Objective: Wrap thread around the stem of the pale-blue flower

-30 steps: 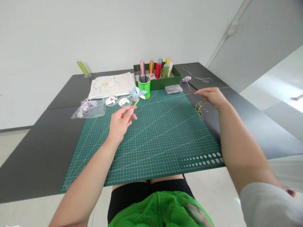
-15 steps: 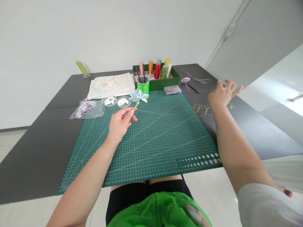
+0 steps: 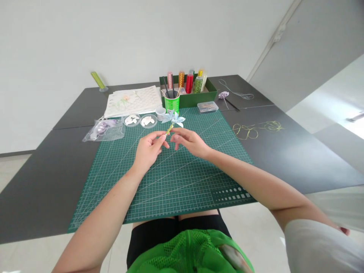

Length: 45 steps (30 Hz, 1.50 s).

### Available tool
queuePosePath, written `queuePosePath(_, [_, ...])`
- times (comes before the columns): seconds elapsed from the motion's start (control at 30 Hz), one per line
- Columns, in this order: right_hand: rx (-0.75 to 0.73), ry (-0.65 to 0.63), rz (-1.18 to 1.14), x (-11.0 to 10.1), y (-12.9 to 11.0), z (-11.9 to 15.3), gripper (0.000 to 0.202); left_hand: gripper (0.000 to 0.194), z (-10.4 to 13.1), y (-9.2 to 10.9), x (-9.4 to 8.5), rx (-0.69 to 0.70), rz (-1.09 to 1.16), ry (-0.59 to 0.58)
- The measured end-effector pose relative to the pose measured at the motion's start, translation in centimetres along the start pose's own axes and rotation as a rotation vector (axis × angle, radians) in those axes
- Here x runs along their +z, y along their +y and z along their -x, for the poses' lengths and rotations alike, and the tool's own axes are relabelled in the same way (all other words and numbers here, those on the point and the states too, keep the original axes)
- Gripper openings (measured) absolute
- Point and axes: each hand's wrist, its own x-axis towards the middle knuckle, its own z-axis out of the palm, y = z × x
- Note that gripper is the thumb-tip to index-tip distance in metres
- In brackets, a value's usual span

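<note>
A pale blue artificial flower [image 3: 176, 119] on a green stem [image 3: 170, 129] is held up over the green cutting mat [image 3: 182, 182]. My left hand [image 3: 149, 149] pinches the lower stem between thumb and fingers. Close on the other side is my right hand [image 3: 192, 143], its index fingertip at the stem just below the petals. The right thumb and fingers are bent but apart; whether the fingertip touches the stem is hard to tell.
Behind the flower stand a green can [image 3: 172, 104] of sticks and a green box [image 3: 196, 100] of thread spools. Dishes of white pieces [image 3: 148, 121], a plastic bag [image 3: 104, 130] and paper sheets [image 3: 133, 102] lie left. Loose yellow-green thread [image 3: 253, 129] and a purple flower [image 3: 223, 95] lie right.
My right hand has come from above the thread at the right to the flower's stem. My left hand and the flower have shifted slightly right.
</note>
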Motion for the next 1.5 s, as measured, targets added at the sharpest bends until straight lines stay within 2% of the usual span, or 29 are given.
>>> queuePosePath(0.07, [-0.056, 0.125, 0.197, -0.2, -0.2, 0.3, 0.037, 0.033, -0.1, 0.0, 0.0, -0.004, -0.004, 0.010])
queuePosePath(0.13, [-0.169, 0.180, 0.443, -0.7, -0.3, 0.5, 0.036, 0.032, -0.1, 0.0, -0.1, -0.003, -0.011, 0.017])
queuePosePath(0.27, [-0.283, 0.027, 0.787, -1.5, -0.3, 0.9, 0.039, 0.031, -0.1, 0.1, -0.2, 0.006, -0.034, 0.027])
queuePosePath(0.33, [-0.300, -0.029, 0.841, -1.5, -0.5, 1.0, 0.040, 0.030, -0.2, 0.1, -0.3, 0.011, -0.039, 0.032])
queuePosePath(0.47, [-0.312, -0.053, 0.868, -1.5, -1.3, 1.1, 0.043, 0.030, -0.3, 0.1, -0.4, 0.003, -0.053, 0.041])
queuePosePath(0.6, [-0.266, -0.056, 0.716, -1.8, -2.5, 1.2, 0.041, 0.030, -0.4, -0.1, -0.7, -0.003, -0.090, 0.041])
queuePosePath(0.8, [0.012, -0.073, 0.185, -2.5, -4.3, 1.0, 0.035, 0.029, -0.7, -0.5, -1.0, -0.017, -0.291, 0.026])
queuePosePath(0.97, [0.036, -0.026, -0.145, -3.1, -5.1, 0.9, 0.037, 0.022, -0.5, -0.6, -0.7, -0.063, -0.461, -0.183])
queuePosePath(1.1, [0.008, 0.030, -0.153, -3.8, -5.7, 1.0, 0.034, 0.022, 0.6, 0.0, 0.3, -0.086, -0.500, -0.367])
queuePosePath(1.2, [-0.023, 0.041, -0.100, -4.0, -6.1, 1.0, 0.033, 0.022, 1.4, 0.5, 1.1, -0.079, -0.480, -0.456])
queuePosePath(1.37, [-0.054, 0.043, -0.054, -4.0, -5.4, 0.8, 0.032, 0.022, 2.1, 0.8, 1.6, -0.060, -0.456, -0.556])
queuePosePath(1.5, [-0.036, 0.049, -0.021, -4.0, -4.2, 0.4, 0.031, 0.020, 2.2, 1.0, 1.7, -0.061, -0.450, -0.593])
